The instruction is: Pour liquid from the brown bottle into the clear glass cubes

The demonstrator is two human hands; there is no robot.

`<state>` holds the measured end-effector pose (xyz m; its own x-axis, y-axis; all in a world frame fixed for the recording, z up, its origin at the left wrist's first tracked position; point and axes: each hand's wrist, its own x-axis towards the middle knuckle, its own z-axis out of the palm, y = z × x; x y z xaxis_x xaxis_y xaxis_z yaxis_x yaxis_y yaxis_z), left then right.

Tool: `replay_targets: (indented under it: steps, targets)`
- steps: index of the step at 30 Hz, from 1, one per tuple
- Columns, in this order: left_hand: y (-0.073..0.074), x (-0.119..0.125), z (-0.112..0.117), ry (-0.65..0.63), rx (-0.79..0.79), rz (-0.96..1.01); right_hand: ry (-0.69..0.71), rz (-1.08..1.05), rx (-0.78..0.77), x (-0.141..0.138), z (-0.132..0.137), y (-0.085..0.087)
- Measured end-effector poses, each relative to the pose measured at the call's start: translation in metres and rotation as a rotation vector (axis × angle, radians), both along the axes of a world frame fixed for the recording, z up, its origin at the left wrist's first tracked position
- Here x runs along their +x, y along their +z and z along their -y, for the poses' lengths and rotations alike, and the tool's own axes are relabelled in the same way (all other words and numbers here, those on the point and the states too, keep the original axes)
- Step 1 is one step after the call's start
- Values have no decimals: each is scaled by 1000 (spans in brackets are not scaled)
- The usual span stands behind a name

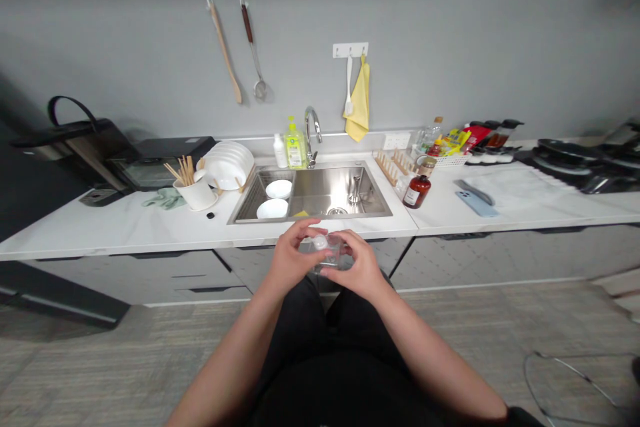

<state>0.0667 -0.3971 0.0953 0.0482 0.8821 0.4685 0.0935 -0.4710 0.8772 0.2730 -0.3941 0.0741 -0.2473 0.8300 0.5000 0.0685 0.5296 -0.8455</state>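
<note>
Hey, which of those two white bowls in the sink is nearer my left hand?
The front bowl: it sits closer to your left hand than the other bowl, which lies behind it.

The person's left hand [294, 252] and right hand [361, 260] hold a clear container [330, 257] between them — just in front of the steel sink [325, 181], where I see two white bowls [273, 209] — with a brown bottle [417, 191] on the counter [150, 233].
</note>
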Motion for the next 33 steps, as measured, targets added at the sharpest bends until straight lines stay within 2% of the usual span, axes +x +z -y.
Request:
replay_targets:
  steps: [3,7,10,14,16,18,20,23,25,26,29,31,33]
  targets:
    - [-12,4,2,-99,-109,140,196,-90,-143,9,-9,-12]
    - [-23,3,3,-203,-241,172,377,-127,-295,18,-23,-30]
    - [-31,-4,-2,-208,-212,159,331,-108,-288,15,-28,-40]
    - [-48,-22,-10,-231,-144,93,124,-94,-241,4,-36,-54]
    - [-58,-30,-12,-229,-183,35,137,-105,-286,-2,-42,-61]
    - [-67,-36,-15,-181,-234,10,222,-118,-342,-8,-50,-68]
    - [-76,-46,-21,-101,-262,19,270,-128,-365,-12,-62,-74]
    - [-85,-80,-42,103,-270,28,167,-98,-333,-7,-89,-81]
    - [-86,-119,-64,336,-265,19,52,-23,-299,6,-114,-85]
    - [-86,-143,-77,500,-255,14,-1,33,-282,13,-127,-88]
    - [-80,-218,-118,915,-210,-141,-127,197,-230,37,-163,-100]
    - [-73,-262,-145,1064,-281,-383,-155,258,-229,47,-180,-108]
    - [-67,-295,-170,1106,-333,-471,-168,291,-253,53,-191,-116]
